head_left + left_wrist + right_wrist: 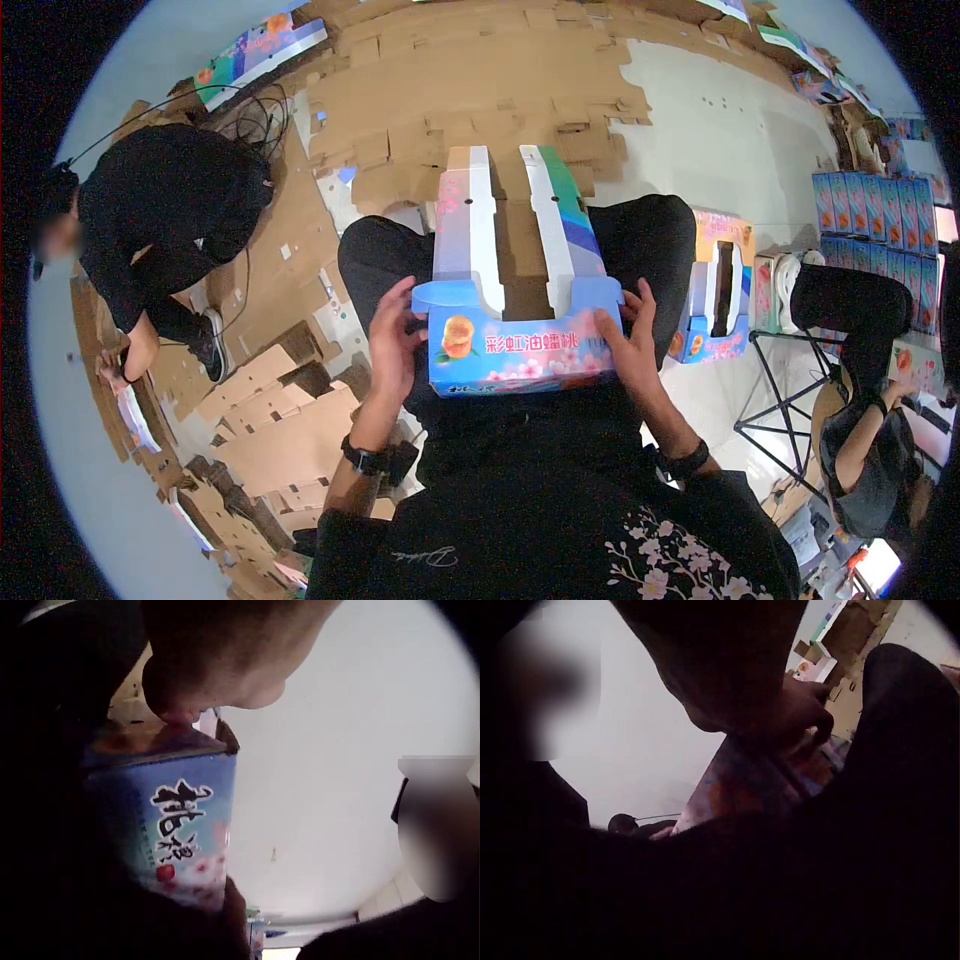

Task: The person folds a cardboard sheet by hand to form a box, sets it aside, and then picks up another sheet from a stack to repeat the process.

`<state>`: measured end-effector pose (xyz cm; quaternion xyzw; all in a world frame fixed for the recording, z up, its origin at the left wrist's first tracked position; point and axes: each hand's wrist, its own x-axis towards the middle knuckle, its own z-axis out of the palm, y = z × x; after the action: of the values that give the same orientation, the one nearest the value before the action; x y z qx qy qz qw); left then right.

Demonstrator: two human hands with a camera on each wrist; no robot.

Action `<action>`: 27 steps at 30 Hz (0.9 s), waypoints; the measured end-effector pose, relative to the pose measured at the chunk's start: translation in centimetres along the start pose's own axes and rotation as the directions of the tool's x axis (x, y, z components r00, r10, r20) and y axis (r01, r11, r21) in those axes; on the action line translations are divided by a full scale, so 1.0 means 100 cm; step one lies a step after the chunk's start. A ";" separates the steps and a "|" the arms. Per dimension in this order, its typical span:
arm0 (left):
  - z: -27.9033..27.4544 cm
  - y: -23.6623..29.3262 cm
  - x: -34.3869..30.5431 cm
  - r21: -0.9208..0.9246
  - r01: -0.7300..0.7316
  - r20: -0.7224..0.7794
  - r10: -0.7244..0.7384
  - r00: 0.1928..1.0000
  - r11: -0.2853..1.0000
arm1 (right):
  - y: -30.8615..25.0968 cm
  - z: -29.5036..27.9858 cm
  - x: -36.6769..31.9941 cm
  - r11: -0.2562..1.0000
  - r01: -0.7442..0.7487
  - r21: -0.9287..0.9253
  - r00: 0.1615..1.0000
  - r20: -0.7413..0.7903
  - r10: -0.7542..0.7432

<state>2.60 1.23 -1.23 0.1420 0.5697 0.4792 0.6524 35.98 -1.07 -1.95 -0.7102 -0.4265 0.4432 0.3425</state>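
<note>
A printed fruit carton (pixel 530 350) lies across the person's lap in the head view, its blue end panel showing a peach, pink lettering and blossoms. Two long white-edged flaps (pixel 487 230) run away from the body with a brown gap between them. The left hand (pixel 393 335) holds the carton's near left corner, beside a blue tab that juts outward. At the opposite corner, the right hand (pixel 635 335) has its thumb on the end panel and its other fingers along the side. Both wrist views are dark; the left one shows the carton's blue lettered side (pixel 184 825).
A similar carton (pixel 715 285) stands by the right knee, near a black folding frame (pixel 790 390). Stacked cartons (pixel 870 205) line the far right. Flattened cardboard (pixel 300 420) covers the floor at lower left. One person (pixel 170 210) bends down at left; another (pixel 870 450) is at right.
</note>
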 end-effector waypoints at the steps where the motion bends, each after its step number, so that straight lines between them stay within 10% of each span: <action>1: 0.000 -0.006 0.010 0.093 0.011 -0.005 -0.010 1.000 0.996 | -0.005 -0.003 0.003 0.999 0.031 -0.035 0.998 0.063 -0.029; 4: 0.010 -0.006 0.019 0.293 0.082 0.029 -0.095 0.995 0.952 | -0.013 -0.012 0.011 0.991 0.099 -0.093 0.974 0.211 -0.077; 10: -0.001 -0.011 0.020 0.073 0.056 0.245 -0.072 0.967 0.996 | -0.017 -0.017 0.021 0.992 0.113 0.050 0.973 0.199 -0.121; 27: 0.002 -0.047 0.042 0.037 -0.074 0.151 0.068 0.986 0.997 | -0.008 0.005 0.033 0.994 0.083 0.073 0.996 0.025 -0.085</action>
<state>4.54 2.25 -7.19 0.2113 0.5238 0.4779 0.6727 36.13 2.28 -2.57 -0.6725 -0.4447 0.4534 0.3799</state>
